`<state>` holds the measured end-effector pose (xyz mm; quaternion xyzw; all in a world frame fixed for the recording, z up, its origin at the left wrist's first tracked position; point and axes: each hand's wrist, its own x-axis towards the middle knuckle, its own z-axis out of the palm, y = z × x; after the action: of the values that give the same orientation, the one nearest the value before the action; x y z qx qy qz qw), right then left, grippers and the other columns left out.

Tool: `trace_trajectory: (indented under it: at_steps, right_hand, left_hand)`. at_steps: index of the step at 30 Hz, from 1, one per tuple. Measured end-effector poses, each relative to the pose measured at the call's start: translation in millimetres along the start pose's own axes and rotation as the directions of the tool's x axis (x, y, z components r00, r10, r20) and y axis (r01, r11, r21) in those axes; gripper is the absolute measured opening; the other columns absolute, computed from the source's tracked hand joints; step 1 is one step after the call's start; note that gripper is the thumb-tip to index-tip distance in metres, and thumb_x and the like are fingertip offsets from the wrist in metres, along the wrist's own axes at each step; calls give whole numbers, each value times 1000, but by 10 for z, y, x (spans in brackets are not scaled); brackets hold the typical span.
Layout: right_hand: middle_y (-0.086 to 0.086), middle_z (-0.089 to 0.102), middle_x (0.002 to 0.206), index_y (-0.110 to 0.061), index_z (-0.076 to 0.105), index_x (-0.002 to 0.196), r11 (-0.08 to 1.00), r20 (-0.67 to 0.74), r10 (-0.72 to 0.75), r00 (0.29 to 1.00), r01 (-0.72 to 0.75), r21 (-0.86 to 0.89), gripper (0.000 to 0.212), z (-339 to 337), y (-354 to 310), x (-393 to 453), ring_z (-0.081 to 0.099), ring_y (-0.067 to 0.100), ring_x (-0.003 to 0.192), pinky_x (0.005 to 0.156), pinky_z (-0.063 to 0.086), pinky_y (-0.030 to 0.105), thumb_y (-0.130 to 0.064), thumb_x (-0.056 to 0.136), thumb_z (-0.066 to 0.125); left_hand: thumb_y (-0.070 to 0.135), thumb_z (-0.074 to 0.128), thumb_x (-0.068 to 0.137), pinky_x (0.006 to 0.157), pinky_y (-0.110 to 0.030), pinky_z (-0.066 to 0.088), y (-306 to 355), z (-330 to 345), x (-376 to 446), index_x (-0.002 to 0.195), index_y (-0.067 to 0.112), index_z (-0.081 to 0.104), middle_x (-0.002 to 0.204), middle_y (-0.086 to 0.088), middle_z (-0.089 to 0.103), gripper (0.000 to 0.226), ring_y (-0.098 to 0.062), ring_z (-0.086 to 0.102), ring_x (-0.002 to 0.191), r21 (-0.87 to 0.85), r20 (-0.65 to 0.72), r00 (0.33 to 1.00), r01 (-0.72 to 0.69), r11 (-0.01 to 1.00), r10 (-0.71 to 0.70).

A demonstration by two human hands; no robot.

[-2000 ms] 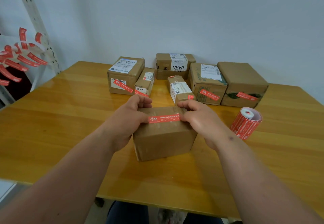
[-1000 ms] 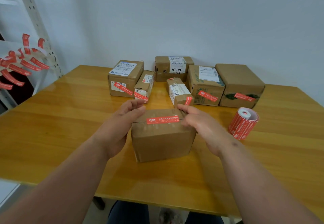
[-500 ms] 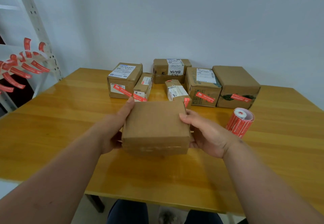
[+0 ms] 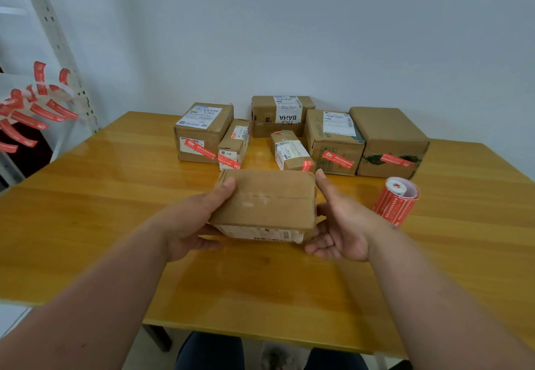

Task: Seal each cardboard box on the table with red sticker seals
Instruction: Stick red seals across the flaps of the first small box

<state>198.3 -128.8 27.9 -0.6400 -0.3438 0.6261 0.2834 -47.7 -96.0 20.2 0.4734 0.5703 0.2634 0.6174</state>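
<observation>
A plain cardboard box [image 4: 266, 199] is lifted off the wooden table [image 4: 86, 210] between both hands. My left hand [image 4: 191, 225] grips its left end, thumb on top and fingers underneath. My right hand [image 4: 338, 225] holds its right end, thumb up along the side and fingers under the bottom. The face turned up shows a flap seam with no red seal; a white label shows on the near lower face. A roll of red sticker seals [image 4: 396, 200] lies on the table to the right.
Several boxes stand at the back of the table, most with a red seal showing on the front: a labelled one [image 4: 202, 132], a slim one [image 4: 234, 144], a small one [image 4: 291, 152], and two on the right [image 4: 333, 141], [image 4: 388, 138]. Loose red seals hang off a shelf frame [image 4: 31, 109] on the left.
Both hands pressed a red seal onto the box top, then lifted the box and turned it over. The sealed face is now out of sight and a bare seam faces up.
</observation>
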Motion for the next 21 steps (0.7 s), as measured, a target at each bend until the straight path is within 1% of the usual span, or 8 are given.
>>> trace_trajectory:
  at_steps: [2, 4, 9, 12, 14, 17, 19, 21]
  right_hand:
    - [14, 64, 76, -15, 55, 117, 998, 1, -53, 999, 53, 18, 81, 0, -7, -3, 62, 23, 59, 54, 50, 28, -83, 79, 32]
    - [14, 65, 85, -15, 58, 119, 992, -5, -111, 994, 111, 51, 71, -3, -25, -1, 59, 20, 59, 56, 49, 29, -75, 85, 38]
    - [11, 69, 85, -13, 57, 121, 980, -36, -188, 982, 189, 57, 53, 27, -86, 1, 61, 20, 57, 59, 51, 31, -57, 95, 44]
    - [8, 70, 90, -28, 46, 131, 970, -93, -242, 966, 243, -10, 41, 40, -91, 9, 65, 22, 63, 59, 53, 32, -52, 99, 39]
    - [5, 69, 98, -41, 39, 135, 951, -157, -306, 939, 293, -101, 34, 32, -90, 24, 68, 23, 76, 59, 53, 31, -47, 102, 35]
    - [6, 72, 96, -31, 53, 125, 942, -215, -336, 917, 331, -61, 29, 1, -103, 26, 69, 24, 80, 60, 54, 33, -36, 104, 34]
    - [12, 74, 94, -17, 62, 116, 950, -201, -263, 944, 289, 115, 33, -28, -93, 26, 71, 31, 84, 72, 59, 42, -30, 104, 34]
    - [17, 74, 97, -10, 65, 111, 949, -148, -179, 973, 210, 234, 38, -25, -45, 27, 71, 35, 91, 83, 57, 48, -26, 104, 31]
  left_hand:
    - [67, 58, 71, 82, -43, 55, -2, 9, 18, 115, 20, 62, 100, -7, 74, 64, -28, 70, 93, -56, -11, 1000, 1, 998, -2]
    - [61, 55, 82, 86, -47, 54, -5, 10, 36, 115, 18, 61, 99, -12, 75, 54, -33, 71, 93, -140, 13, 1000, 20, 990, -18]
    - [58, 51, 88, 86, -49, 54, -29, 35, 64, 119, 16, 58, 102, -18, 73, 52, -35, 71, 94, -207, 32, 998, 51, 977, -45]
    - [63, 49, 87, 79, -43, 55, -30, 56, 74, 121, 19, 57, 100, -15, 74, 56, -33, 71, 92, -141, 13, 999, 44, 989, -42]
    - [75, 49, 76, 77, -41, 54, -28, 48, 71, 121, 21, 57, 100, -13, 74, 70, -32, 71, 91, -68, 4, 1000, 18, 998, -17]
    - [86, 59, 56, 79, -38, 45, -30, 18, 13, 120, 29, 62, 110, -6, 71, 86, -27, 62, 95, 23, 146, 978, -153, 988, 148]
    - [69, 79, 49, 87, -36, 41, -20, -4, -10, 129, 41, 55, 124, 5, 63, 88, -22, 54, 108, 67, 239, 924, -321, 945, 298]
    - [41, 89, 45, 102, -43, 38, 8, -15, 8, 134, 52, 43, 135, 13, 52, 100, -20, 47, 122, 56, 199, 901, -403, 914, 385]
